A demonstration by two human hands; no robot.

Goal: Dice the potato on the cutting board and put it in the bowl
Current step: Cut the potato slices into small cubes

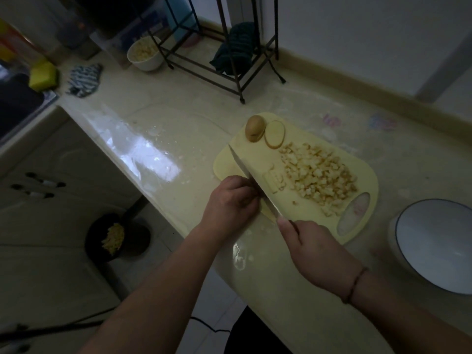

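Two hands work at the near left corner of the cutting board (362, 175), and the next cut depends on how the knife (245, 172) lies between them. Our right hand (309, 249) is curled around the knife handle just off the near edge of the board, so it holds the knife. The long blade runs from this hand away toward the far left edge of the board, and this is the long axis of the tool. Our left hand (231, 200) is on the left side of the blade, touching it, with its fingers curled down over something at the board's corner. We think it holds a piece of potato there, but the hand hides it and we cannot tell. On the right side of the blade, just beside it, lie a few pale strips (274, 181), and further to the right the pile of diced potato (319, 175) covers the middle of the board. At the far corner of the board stand the uncut end of the potato (254, 128) and one round slice (274, 134), near each other. The empty bowl (439, 244) waits to the right of the board, nearer to our right hand. We judge that the blade must come down across the strips, not along them.
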